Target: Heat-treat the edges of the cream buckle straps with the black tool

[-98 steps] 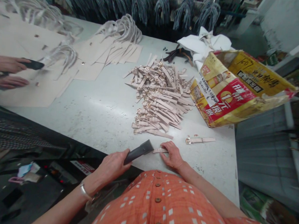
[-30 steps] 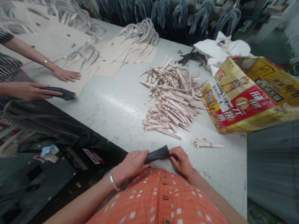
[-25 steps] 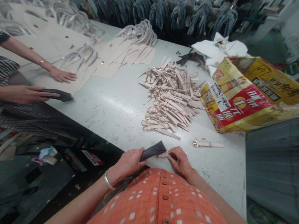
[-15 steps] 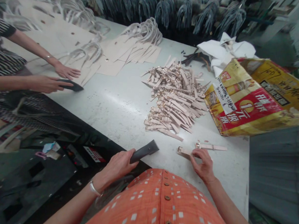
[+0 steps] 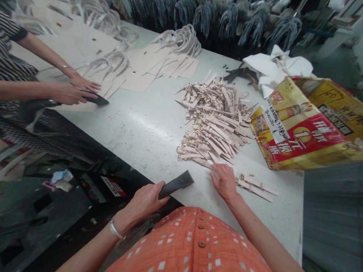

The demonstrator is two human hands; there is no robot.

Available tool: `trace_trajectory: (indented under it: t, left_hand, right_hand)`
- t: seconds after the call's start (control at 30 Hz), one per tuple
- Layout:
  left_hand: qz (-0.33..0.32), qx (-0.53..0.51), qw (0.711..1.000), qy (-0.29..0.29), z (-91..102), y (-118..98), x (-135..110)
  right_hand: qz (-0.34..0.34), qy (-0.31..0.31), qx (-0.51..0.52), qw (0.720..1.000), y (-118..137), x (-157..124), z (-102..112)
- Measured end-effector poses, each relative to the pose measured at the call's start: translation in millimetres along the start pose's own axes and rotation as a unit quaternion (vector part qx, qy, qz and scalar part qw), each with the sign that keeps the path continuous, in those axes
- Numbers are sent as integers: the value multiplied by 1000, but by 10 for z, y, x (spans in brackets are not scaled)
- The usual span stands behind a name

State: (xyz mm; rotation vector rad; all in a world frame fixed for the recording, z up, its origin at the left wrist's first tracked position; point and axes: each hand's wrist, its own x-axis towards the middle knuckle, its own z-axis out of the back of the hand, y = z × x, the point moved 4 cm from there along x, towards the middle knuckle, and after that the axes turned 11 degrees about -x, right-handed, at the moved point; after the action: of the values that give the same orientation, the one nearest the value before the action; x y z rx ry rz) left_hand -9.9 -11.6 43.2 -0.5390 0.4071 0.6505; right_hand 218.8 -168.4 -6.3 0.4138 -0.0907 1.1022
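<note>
In my left hand [image 5: 147, 200] is a black flat-ended nozzle [image 5: 177, 184], its wide tip pointing right over the table edge. My right hand [image 5: 225, 182] is at the bottom of a heap of pale pink buckle straps [image 5: 214, 131], its fingers around the end of the lowest buckle strap [image 5: 198, 160]. That strap's far end is hidden under the hand. Just right of this hand, two buckle straps [image 5: 256, 188] lie side by side, apart from the heap. Small metal buckles show among the heaped straps.
A torn yellow-and-red carton [image 5: 301, 137] stands at the table's right edge, with white padding [image 5: 277, 68] behind it. At left a co-worker's hand [image 5: 70, 94] grips a similar black nozzle [image 5: 97, 98] over beige panels [image 5: 138, 80]. Bundled handles [image 5: 185, 40] lie at the back.
My right hand has put down one buckle strap beside the other loose one and moved up-left to the heap's lower edge. My left hand keeps the nozzle nearly still.
</note>
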Motion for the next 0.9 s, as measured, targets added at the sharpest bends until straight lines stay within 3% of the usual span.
trace_trajectory:
  t: [0.13,0.3,0.43,0.63,0.9]
  left_hand:
    - [17,-3,1000,10,-12,-26,-26]
    - [18,-20,999,19,-54,-7,-45]
    - [18,-29,999,14,-69,44,-61]
    - [-3,-31,1000,6,-46,67,-78]
    - [-50,15,998,31,-39,-127,-28]
  right_hand:
    - [-27,60,-23,998,205,338,-272]
    - [-54,69,-25,996,193,430,-397]
    - [-62,60,31,996,201,275,-307]
    - [-42,58,112,991,221,-199,-238]
    - [-10,35,152,988,239,-477,-256]
